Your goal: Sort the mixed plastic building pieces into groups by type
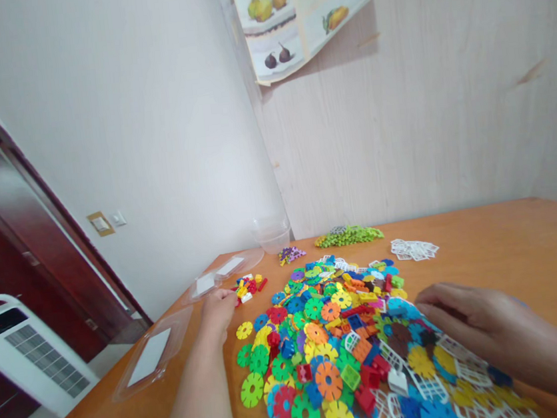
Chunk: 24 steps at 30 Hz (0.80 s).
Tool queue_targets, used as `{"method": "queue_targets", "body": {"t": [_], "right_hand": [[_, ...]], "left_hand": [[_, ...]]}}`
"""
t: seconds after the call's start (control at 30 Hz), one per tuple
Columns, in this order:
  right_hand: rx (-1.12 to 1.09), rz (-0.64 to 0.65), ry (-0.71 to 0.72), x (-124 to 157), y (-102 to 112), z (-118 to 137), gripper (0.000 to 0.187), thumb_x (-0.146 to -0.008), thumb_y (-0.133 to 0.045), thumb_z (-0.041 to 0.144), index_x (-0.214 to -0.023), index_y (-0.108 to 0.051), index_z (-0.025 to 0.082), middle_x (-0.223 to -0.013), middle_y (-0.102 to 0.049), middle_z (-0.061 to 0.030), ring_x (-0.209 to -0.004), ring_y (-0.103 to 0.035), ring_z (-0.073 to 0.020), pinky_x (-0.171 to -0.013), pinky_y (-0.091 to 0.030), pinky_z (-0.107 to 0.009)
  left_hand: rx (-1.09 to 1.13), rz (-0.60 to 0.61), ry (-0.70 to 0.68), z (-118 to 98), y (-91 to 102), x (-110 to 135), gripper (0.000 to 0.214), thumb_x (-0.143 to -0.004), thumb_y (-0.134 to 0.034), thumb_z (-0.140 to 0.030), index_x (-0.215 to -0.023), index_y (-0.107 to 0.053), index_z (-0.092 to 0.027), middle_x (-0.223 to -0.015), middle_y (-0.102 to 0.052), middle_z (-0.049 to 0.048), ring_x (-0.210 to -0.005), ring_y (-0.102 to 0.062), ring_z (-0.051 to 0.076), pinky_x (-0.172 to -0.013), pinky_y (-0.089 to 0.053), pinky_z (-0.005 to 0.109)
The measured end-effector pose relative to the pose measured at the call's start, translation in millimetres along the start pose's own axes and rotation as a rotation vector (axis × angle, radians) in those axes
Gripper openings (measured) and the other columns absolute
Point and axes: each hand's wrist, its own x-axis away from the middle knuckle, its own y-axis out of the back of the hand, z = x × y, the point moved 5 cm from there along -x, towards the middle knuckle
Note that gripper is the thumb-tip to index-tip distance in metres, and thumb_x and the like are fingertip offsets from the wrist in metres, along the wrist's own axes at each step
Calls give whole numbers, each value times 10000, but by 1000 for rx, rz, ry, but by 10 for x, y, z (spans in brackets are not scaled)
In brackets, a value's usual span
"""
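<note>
one wide head-worn camera looks forward and down over an orange-brown tabletop (484,246) in the lower half, facing the seam where a white wall (162,115) meets a wood-grain panel (401,134). it sits near: the left hand (218,312) reaches in from the bottom edge, the right hand (461,314) from the lower right. upright lines lean, steepest around the dark red door (35,237) at left.
</note>
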Motion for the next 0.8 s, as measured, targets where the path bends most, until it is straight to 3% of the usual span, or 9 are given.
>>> {"method": "queue_targets", "body": {"t": [0.1, 0.17, 0.27, 0.47, 0.8], "right_hand": [[-4, -7, 5, -2, 13, 22, 280, -977, -441, 430, -990, -662, 259, -867, -720, -35, -715, -686, -173, -632, -549, -251], [-15, -30, 15, -4, 24, 33, 273, -967, -460, 424, -982, -674, 255, -856, -724, -39, -702, -687, -177, -619, -549, -252], [-19, -49, 12, -6, 25, 29, 267, -957, -474, 423, -967, -681, 255, -846, -726, -37, -688, -687, -176, -621, -552, -254], [-11, -11, -11, -3, 1, 9, 278, -972, -450, 433, -984, -665, 258, -878, -723, -31, -733, -690, -173, -640, -547, -249], [-2, -20, -3, -8, -8, 11, 255, -965, -467, 420, -953, -673, 270, -851, -724, -20, -703, -687, -167, -621, -540, -246]], "left_hand": [[1, 282, -76, -294, -42, 232, 139, -654, -622, -313, -644, -652, -178, -610, -628, -9, -609, -560, 165, -544, -386, 238], [-34, 560, -150, -470, -104, 438, 164, -657, -640, -329, -714, -672, -179, -657, -639, -11, -626, -556, 162, -543, -380, 232], [-85, 775, -193, -636, -116, 686, 240, -638, -704, -374, -784, -702, -184, -686, -654, -3, -633, -562, 165, -542, -376, 232], [-191, 907, -186, -739, -118, 881, 300, -603, -759, -420, -786, -693, -192, -626, -611, -24, -589, -534, 150, -513, -346, 226], [-276, 918, -239, -651, -174, 839, 172, -640, -675, -333, -703, -686, -174, -665, -657, 2, -609, -546, 160, -514, -337, 225]]}}
